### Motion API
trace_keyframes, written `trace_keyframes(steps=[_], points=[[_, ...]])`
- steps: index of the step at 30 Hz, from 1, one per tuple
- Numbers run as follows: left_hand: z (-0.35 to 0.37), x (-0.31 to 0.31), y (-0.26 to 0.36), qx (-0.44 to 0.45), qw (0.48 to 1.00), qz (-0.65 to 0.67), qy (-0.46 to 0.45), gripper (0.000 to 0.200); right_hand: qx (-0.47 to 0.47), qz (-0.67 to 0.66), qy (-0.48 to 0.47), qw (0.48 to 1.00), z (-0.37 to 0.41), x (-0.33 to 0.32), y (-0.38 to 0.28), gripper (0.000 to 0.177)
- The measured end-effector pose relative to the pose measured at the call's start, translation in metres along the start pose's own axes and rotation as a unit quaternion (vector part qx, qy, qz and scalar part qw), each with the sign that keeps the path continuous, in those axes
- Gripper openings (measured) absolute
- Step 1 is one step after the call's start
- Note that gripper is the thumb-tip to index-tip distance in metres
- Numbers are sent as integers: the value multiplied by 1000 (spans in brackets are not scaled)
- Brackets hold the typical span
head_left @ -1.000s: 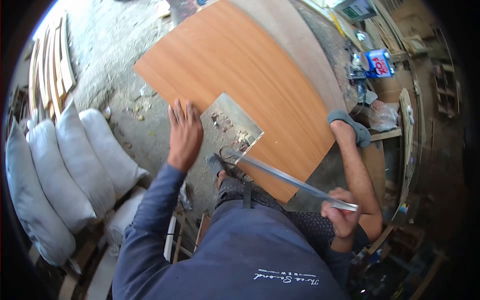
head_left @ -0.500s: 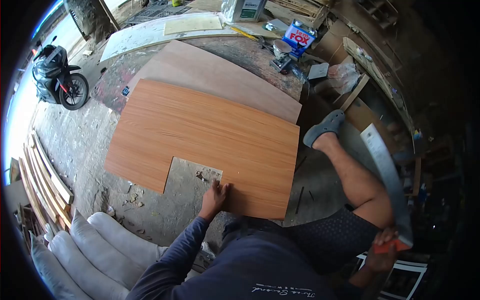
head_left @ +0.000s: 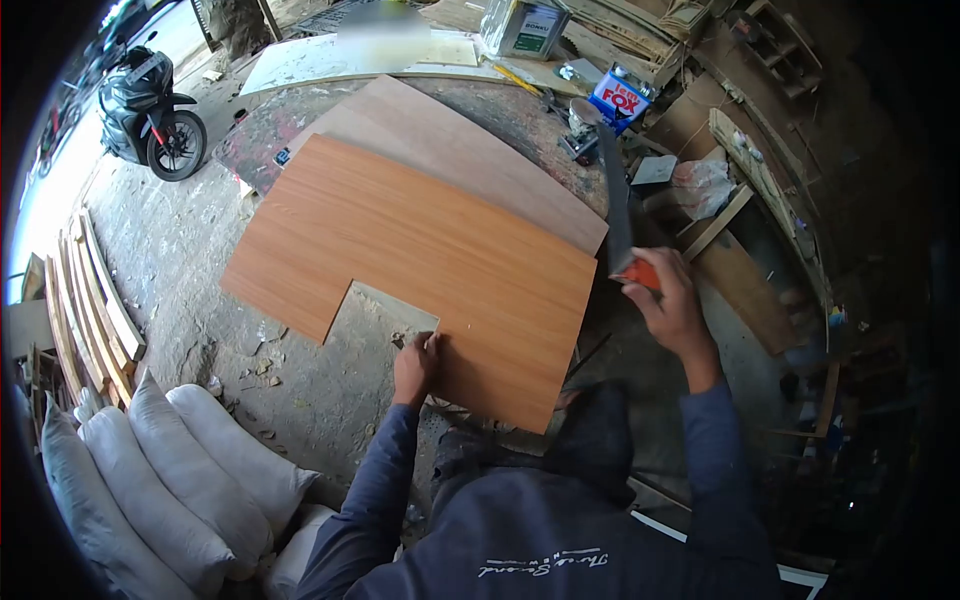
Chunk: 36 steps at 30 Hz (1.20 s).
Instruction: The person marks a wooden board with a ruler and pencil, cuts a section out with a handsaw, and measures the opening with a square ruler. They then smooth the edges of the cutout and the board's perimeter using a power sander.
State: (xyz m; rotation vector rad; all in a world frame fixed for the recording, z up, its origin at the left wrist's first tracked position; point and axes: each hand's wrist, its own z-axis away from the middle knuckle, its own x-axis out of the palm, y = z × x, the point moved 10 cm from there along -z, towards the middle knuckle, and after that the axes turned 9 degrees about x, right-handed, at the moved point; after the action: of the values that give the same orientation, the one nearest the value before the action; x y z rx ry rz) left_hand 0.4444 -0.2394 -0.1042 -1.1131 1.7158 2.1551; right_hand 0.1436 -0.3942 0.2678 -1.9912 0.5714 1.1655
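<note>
A wood-grain board [head_left: 420, 230] with a rectangular notch in its near edge lies over a paler plywood sheet [head_left: 480, 165]. At the right side of the notch, my left hand [head_left: 415, 368] is closed on the board's edge, fingers curled over it. My right hand [head_left: 672, 305] grips the orange handle of a handsaw [head_left: 616, 190], off the board's right end. The saw's blade points up and away, slightly blurred by motion, beside the plywood's right corner.
Beyond the sheets, the worktable [head_left: 255, 135] bears a blue tin [head_left: 618, 98] and a larger metal can [head_left: 523, 28]. White sacks [head_left: 200, 470] lie at lower left, near long wooden strips [head_left: 95, 300]. A motorcycle [head_left: 150, 110] stands at upper left.
My right hand has brought the saw from the far lower right up beside the board's right end. The raised leg has lowered. My left hand stays at the notch.
</note>
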Motion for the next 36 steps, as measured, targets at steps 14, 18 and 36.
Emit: trace_keyframes(steps=[14,18,36], points=[[-65,109,151,180,914,-363,0,98,-50,-56,-130,989,-195,206,260,48],[-9,238,248,221,898,-339,-174,99,-86,-30,-36,995,-237,248,317,44],[119,136,29,-382,738,440,342,55,189,-37,-316,929,-384,274,586,41]])
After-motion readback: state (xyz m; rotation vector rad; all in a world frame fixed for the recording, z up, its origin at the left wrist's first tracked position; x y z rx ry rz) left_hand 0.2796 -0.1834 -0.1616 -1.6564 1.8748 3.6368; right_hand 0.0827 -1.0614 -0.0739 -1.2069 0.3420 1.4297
